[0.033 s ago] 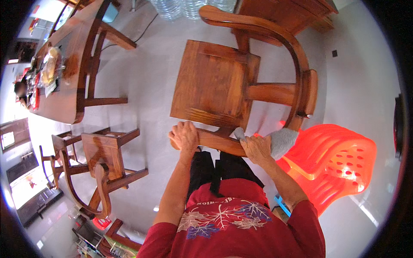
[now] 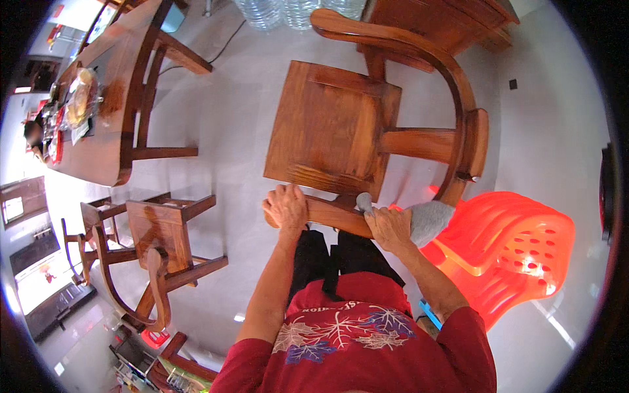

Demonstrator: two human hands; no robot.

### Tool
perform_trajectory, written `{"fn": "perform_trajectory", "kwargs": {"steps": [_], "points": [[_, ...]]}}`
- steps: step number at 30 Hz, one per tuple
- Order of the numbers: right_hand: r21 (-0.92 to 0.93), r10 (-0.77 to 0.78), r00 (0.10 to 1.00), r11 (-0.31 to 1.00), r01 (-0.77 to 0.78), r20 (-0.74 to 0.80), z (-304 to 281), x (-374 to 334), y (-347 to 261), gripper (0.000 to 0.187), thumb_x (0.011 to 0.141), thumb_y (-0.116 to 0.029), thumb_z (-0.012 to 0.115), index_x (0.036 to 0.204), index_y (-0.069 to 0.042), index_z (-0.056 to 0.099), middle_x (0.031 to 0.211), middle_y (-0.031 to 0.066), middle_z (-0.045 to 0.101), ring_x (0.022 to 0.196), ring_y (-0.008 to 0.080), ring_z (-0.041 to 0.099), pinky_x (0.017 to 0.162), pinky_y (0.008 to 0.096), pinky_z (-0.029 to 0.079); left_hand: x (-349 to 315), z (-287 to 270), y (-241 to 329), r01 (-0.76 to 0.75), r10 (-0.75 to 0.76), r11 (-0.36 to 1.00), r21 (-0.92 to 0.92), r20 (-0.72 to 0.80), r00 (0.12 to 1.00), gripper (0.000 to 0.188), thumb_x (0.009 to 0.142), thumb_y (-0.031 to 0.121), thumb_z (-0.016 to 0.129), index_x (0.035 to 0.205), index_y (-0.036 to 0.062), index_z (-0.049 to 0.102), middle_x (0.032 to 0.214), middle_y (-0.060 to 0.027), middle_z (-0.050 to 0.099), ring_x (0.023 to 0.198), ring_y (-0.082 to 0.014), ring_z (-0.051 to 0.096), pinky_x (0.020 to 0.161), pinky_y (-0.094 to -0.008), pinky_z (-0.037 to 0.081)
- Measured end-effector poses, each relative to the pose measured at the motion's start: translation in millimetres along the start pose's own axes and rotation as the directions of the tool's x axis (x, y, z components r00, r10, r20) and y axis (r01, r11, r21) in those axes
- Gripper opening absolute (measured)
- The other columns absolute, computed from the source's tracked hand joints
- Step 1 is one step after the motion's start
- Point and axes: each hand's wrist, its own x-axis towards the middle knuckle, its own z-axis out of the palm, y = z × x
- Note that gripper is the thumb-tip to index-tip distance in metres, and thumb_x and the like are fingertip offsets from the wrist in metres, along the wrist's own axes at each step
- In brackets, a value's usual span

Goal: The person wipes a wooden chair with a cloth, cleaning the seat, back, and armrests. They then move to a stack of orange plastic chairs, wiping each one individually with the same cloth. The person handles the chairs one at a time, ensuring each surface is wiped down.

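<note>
A brown wooden armchair (image 2: 327,131) with a curved back rail stands in front of me, its seat facing left. My left hand (image 2: 286,206) is closed over the front end of its near armrest (image 2: 337,215). Farther back on the same armrest, my right hand (image 2: 390,228) presses a grey cloth (image 2: 430,221) against the wood. Part of the cloth bunches up beyond my fingers, and the rest hangs out behind the hand.
Stacked red plastic chairs (image 2: 504,249) stand close to my right. At left are a wooden table (image 2: 108,141) with bagged items and another wooden armchair (image 2: 160,232). Large clear bottles (image 2: 262,13) and a wooden cabinet (image 2: 439,26) are at the back.
My right hand and the cloth have shifted slightly along the armrest toward my left hand. The left hand keeps its place on the armrest end.
</note>
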Motion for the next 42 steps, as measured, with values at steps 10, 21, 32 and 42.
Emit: {"fn": "perform_trajectory", "kwargs": {"steps": [10,21,32,42], "points": [[0.079,-0.225,0.870,0.955,0.287,-0.439,29,68,-172,0.035,0.082,-0.029,0.057,0.111,-0.010,0.061,0.115,0.0102,0.055,0.112,0.0254,0.047,0.088,0.0516,0.033,6,-20,-104,0.847,-0.128,-0.270,-0.457,0.889,0.439,0.069,0.091,0.063,0.033,0.132,0.0080,0.045,0.129,-0.0128,0.049,0.114,-0.0258,0.050,0.096,-0.0444,0.040],[-0.064,-0.087,0.923,0.996,0.068,-0.374,26,64,-155,0.036,0.080,-0.029,0.057,0.110,-0.011,0.057,0.097,0.0044,0.054,0.094,0.0235,0.049,0.078,0.0470,0.038,18,-20,-117,0.941,0.122,-0.107,-0.320,0.935,0.332,0.064,0.092,0.057,0.040,0.131,0.0075,0.043,0.129,-0.0122,0.050,0.116,-0.0267,0.049,0.095,-0.0488,0.040],[0.022,0.204,0.978,0.979,-0.205,0.030,4,53,-89,0.034,0.084,-0.029,0.055,0.066,-0.002,0.063,0.072,0.0172,0.064,0.073,0.0335,0.062,0.063,0.0488,0.047,38,-35,-62,0.228,0.085,0.891,-0.393,0.637,0.766,0.044,0.096,0.043,0.041,0.107,0.0061,0.063,0.105,-0.0219,0.061,0.101,-0.0410,0.056,0.083,-0.0464,0.045],[0.507,-0.365,0.853,0.850,0.142,0.373,20,134,-129,0.037,0.092,-0.039,0.043,0.104,-0.008,0.059,0.100,0.0175,0.061,0.101,0.0366,0.057,0.082,0.0511,0.046,7,34,-99,0.246,0.003,0.799,-0.548,0.414,0.910,0.046,0.097,0.042,0.035,0.111,0.0057,0.059,0.106,-0.0202,0.062,0.099,-0.0398,0.057,0.085,-0.0440,0.044]]}}
